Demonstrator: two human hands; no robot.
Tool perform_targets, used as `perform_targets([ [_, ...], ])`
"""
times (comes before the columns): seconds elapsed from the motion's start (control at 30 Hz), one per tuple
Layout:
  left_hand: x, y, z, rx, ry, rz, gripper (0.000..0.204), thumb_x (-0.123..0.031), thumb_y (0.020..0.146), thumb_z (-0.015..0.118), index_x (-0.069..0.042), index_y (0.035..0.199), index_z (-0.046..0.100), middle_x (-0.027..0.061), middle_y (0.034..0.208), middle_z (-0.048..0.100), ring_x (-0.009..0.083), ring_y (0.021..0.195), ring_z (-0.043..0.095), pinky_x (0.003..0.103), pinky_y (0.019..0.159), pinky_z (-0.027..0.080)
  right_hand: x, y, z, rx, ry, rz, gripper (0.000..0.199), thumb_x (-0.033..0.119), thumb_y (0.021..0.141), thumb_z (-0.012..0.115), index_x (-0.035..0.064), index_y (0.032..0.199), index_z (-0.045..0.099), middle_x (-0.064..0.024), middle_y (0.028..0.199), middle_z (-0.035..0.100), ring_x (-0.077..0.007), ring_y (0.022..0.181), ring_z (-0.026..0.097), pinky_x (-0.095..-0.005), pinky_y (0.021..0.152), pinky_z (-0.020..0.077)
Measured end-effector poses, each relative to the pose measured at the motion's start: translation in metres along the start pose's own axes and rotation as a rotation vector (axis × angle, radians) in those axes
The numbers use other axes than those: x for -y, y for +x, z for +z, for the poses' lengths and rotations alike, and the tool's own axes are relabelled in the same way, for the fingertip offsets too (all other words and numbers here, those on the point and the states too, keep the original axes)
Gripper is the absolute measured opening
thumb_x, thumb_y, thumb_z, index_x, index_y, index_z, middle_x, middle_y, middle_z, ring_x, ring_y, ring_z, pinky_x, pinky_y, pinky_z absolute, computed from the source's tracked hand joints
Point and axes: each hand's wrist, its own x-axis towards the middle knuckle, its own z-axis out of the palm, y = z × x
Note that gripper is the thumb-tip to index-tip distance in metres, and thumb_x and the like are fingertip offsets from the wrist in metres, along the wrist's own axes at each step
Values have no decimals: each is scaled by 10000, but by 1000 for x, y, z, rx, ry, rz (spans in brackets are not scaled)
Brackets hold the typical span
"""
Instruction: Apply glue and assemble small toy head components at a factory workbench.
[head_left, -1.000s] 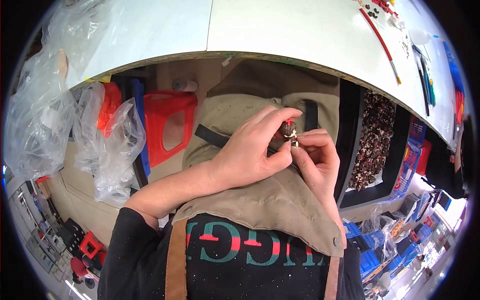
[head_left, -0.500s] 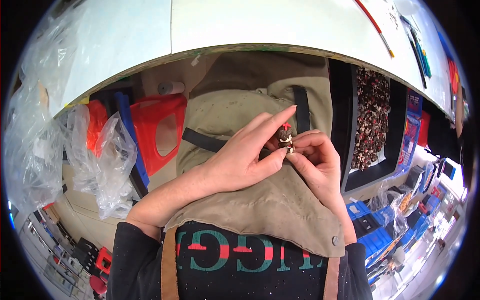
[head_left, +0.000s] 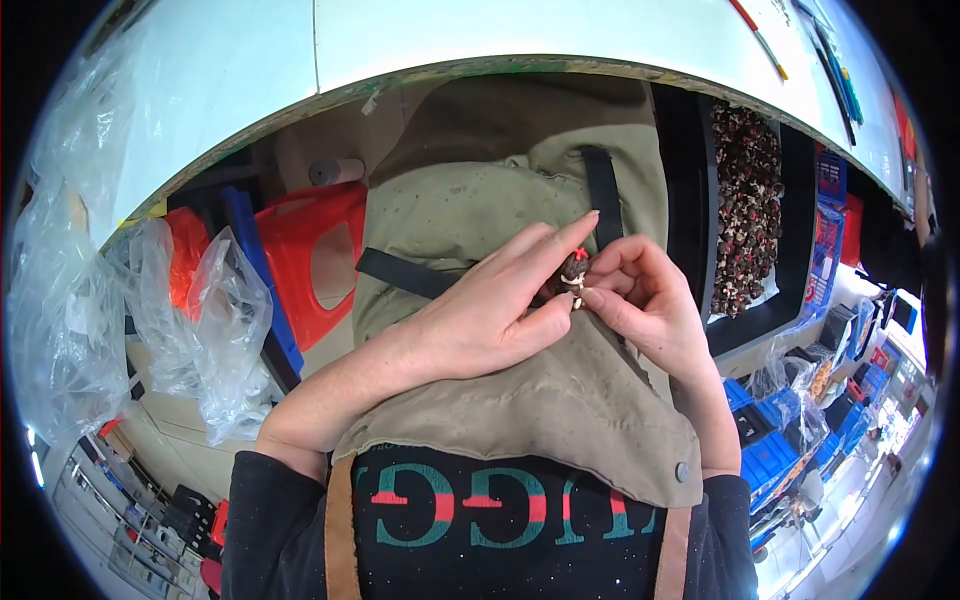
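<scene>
Over my lap I hold a small dark brown figurine (head_left: 574, 272) with a red piece on top and cream-coloured parts lower down. My left hand (head_left: 510, 290) grips it from the left between thumb and fingers, with the index finger stretched out past it. From the right, my right hand (head_left: 643, 300) pinches at the figurine's side with thumb and fingertips. Parts of the figurine are hidden behind the fingers. Beneath both hands lies the olive-brown apron (head_left: 480, 220) with black straps.
A white table (head_left: 440, 40) curves across the front, with a red paintbrush (head_left: 760, 38) on it. At right, a black tray (head_left: 755, 330) holds many small dark, red and cream pieces. Clear plastic bags (head_left: 225, 340) and a red plastic stool (head_left: 320, 260) are at left; blue crates (head_left: 765, 430) stand lower right.
My right hand has shifted slightly right, and its fingers have curled more at the figurine's side. The figurine has tilted a little to the right. The whole view has moved slightly.
</scene>
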Motion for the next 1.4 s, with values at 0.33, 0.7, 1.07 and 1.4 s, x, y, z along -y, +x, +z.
perform_targets([
  [0.33, 2, -4, 6, 12, -26, -52, 640, -49, 825, 498, -29, 1421, 266, 138, 1047, 465, 224, 925, 509, 307, 811, 430, 14, 3, -1, 53, -371, -71, 376, -8, 755, 662, -19, 1087, 486, -43, 943, 554, -83, 828, 572, -226, 777, 459],
  [0.7, 2, 0, 2, 2, -14, -47, 645, -53, 830, 501, -32, 1425, 254, 142, 1079, 463, 226, 943, 517, 308, 813, 439, 16, 14, -9, 127, -454, -120, 407, -10, 733, 661, -22, 1105, 495, -54, 988, 540, -110, 848, 569, -260, 805, 467],
  [1.07, -16, 12, -8, -44, -411, 0, 571, -59, 882, 474, -55, 1422, 288, 84, 1091, 489, 116, 846, 498, 259, 783, 439, 88, 6, -46, -250, -371, -511, 263, -54, 800, 588, 7, 1047, 523, -84, 1068, 532, -127, 884, 582, -259, 782, 468],
  [1.4, -51, 18, -32, 84, -762, -107, 562, -112, 927, 417, -54, 1445, 207, 146, 1145, 522, 205, 1048, 569, 311, 925, 448, 213, 55, -157, -914, -504, -904, 405, 171, 882, 614, -5, 1210, 455, -106, 1177, 522, -175, 1103, 502, -284, 910, 409],
])
